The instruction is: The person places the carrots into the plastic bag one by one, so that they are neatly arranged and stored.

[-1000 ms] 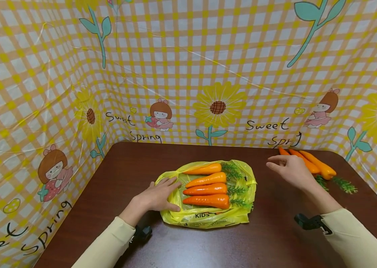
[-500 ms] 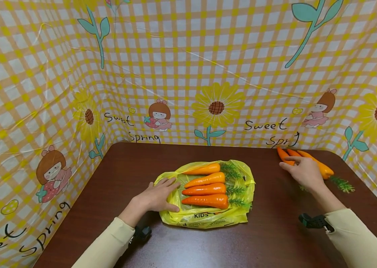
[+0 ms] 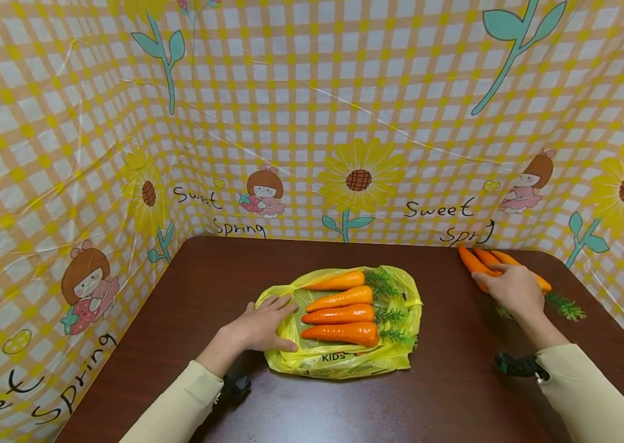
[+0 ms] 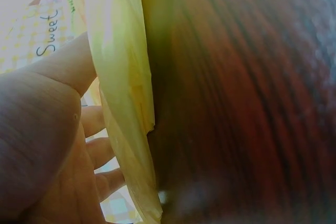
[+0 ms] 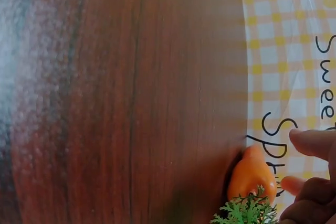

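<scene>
On my left hand (image 3: 261, 323) the fingers are straight and spread, thumb well apart, touching the left edge of the yellow bag (image 3: 340, 368); the left wrist view shows them behind its plastic. On my right hand (image 3: 514, 292) thumb and forefinger stand apart over three carrots (image 3: 469, 261); I cannot tell whether they grip one. From the right wrist I see one carrot end with its greens (image 5: 245, 211) just beside the fingers.

The three carrots lie together at the far right of the table (image 3: 323, 412), tips toward the back. Midway between my hands' two sides, four carrots (image 3: 340, 315) lie in a row within the bag's rim, tips left, leafy ends right. "KIDS" is printed on its near side.

Further out I have cream sleeves (image 3: 176, 397), a black device (image 3: 237, 387) at each wrist, and a checked cloth (image 3: 301, 111) with sunflowers and "Sweet Spring" behind everything.
</scene>
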`<action>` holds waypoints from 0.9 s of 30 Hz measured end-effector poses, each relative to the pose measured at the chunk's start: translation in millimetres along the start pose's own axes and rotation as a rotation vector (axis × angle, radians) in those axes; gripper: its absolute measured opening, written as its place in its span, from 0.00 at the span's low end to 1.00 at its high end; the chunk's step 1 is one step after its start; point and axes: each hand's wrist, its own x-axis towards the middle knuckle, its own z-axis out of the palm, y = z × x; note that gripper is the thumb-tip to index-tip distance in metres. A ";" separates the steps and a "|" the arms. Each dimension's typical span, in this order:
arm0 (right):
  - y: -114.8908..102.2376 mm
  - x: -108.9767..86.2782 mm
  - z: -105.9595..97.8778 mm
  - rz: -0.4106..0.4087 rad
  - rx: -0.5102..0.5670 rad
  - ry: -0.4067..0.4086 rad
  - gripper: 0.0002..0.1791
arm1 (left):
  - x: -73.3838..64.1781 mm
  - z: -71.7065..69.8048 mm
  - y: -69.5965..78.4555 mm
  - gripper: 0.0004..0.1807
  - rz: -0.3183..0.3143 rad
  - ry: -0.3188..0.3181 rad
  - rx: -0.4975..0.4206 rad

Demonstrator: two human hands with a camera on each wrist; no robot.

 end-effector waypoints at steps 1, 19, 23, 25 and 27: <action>0.4 0.0 -0.3 0.001 -0.013 -0.001 0.47 | 0.0 0.3 0.0 0.50 0.000 -0.001 0.000; -4.1 7.3 -3.4 0.183 -0.123 -0.075 0.34 | 0.3 4.0 -0.2 0.49 0.002 0.002 0.002; -3.4 11.1 -5.5 0.231 -0.137 -0.104 0.42 | 0.3 4.1 -0.7 0.49 0.003 0.003 0.007; -2.2 13.2 -6.2 0.241 -0.139 -0.119 0.44 | 0.4 4.2 -1.2 0.49 0.002 0.003 0.008; -1.0 15.2 -6.7 0.250 -0.140 -0.136 0.45 | 0.3 4.0 -1.4 0.49 0.000 0.004 0.011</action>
